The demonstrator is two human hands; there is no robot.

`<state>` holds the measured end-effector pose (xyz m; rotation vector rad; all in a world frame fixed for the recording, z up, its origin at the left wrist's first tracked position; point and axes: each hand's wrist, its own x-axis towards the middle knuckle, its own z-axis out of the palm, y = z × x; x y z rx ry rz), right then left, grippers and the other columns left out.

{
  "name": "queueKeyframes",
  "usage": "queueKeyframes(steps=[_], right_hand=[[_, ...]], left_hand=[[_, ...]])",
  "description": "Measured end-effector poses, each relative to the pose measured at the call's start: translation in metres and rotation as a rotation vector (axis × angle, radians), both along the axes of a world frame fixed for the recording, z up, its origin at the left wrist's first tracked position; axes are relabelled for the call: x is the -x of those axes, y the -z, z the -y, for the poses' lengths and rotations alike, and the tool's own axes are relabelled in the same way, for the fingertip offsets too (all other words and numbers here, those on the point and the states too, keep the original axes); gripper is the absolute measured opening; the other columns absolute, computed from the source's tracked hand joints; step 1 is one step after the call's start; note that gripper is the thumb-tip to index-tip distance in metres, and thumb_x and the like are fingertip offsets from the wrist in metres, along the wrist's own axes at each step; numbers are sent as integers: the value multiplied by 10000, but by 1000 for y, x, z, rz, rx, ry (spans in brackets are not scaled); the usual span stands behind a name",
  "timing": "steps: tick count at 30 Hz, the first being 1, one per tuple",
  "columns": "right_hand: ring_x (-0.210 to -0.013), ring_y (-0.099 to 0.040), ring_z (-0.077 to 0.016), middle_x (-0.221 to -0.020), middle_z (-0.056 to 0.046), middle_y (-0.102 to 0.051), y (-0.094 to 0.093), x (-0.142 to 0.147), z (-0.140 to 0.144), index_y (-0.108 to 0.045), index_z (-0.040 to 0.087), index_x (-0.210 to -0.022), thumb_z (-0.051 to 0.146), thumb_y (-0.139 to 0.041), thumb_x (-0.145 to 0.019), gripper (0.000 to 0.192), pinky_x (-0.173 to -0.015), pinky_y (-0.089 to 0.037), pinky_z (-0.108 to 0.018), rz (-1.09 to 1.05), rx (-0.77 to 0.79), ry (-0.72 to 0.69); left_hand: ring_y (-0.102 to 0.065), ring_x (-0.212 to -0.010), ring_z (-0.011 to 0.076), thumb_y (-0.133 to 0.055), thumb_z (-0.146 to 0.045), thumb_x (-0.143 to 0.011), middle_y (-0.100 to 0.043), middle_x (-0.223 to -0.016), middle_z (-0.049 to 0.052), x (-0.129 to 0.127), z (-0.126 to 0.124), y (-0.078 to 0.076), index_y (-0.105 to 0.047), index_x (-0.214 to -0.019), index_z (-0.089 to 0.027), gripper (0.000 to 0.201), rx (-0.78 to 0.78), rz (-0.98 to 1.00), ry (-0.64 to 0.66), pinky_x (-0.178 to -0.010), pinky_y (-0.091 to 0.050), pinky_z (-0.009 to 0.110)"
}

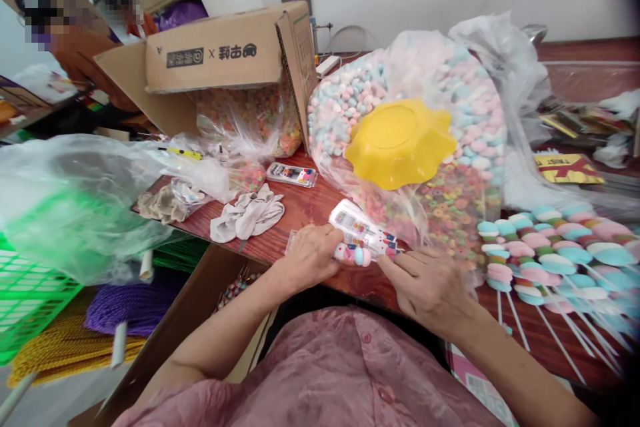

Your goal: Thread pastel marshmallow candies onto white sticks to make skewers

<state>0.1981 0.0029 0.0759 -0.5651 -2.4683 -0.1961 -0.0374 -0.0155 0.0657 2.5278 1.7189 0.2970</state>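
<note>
Near the table's front edge, my left hand (314, 252) has its fingers closed around a short row of pink and pale-blue marshmallows (362, 256). The marshmallows lie against printed plastic bags (354, 221), stacked flat and slightly fanned, with white tops and coloured figures. My right hand (433, 287) is on the other side, its fingers stretched out and a fingertip touching the lower right end of the bags. Its thumb stands apart from the fingers. Part of what the left hand grips is hidden under its fingers.
A yellow scalloped bowl (400, 140) rests upside down on big bags of candy. Marshmallow skewers (560, 253) are piled at right. Left are a cardboard box (215, 57), a crumpled pale glove (249, 215) and a green basket (35, 293). Other people sit at the far left.
</note>
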Motion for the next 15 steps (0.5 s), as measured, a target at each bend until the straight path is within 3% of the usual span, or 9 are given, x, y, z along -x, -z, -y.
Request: queueKeyframes(steps=[6,10,12,15], right_hand=[[-599,-485,-151,-649,-22,-598,4,13,-2,-675,129,-914,24,-423,-823,288,-590,-305,-329,44,49,-37],[-584,-459,-145,-630,-18,-577,13,26,0,-639,158,-797,31,-412,-838,264,-598,-286,-325,24,73,-50],[-585,-457,-145,-631,-16,-572,13,29,-3,-610,170,-745,58,-425,-862,246,-605,-283,-326,28,87,-69],[-628,-486,-151,-668,-19,-579,4,25,-16,-598,176,-746,124,-479,-898,200,-627,-303,-319,80,103,-82]], left_hand=[[-630,-732,197,-591,-252,-823,-648,-758,48,-7,4,6,-617,-894,-175,108,-21,71,44,-641,-422,282],[-619,-739,198,-604,-189,-772,-657,-788,60,-18,6,10,-626,-891,-155,125,104,166,45,-660,-437,287],[-612,-750,198,-665,-243,-752,-659,-796,58,-23,6,5,-630,-886,-146,169,222,312,61,-671,-448,287],[-608,-781,168,-738,-342,-734,-674,-870,43,-21,2,-11,-654,-957,-151,306,469,705,138,-687,-465,258]])
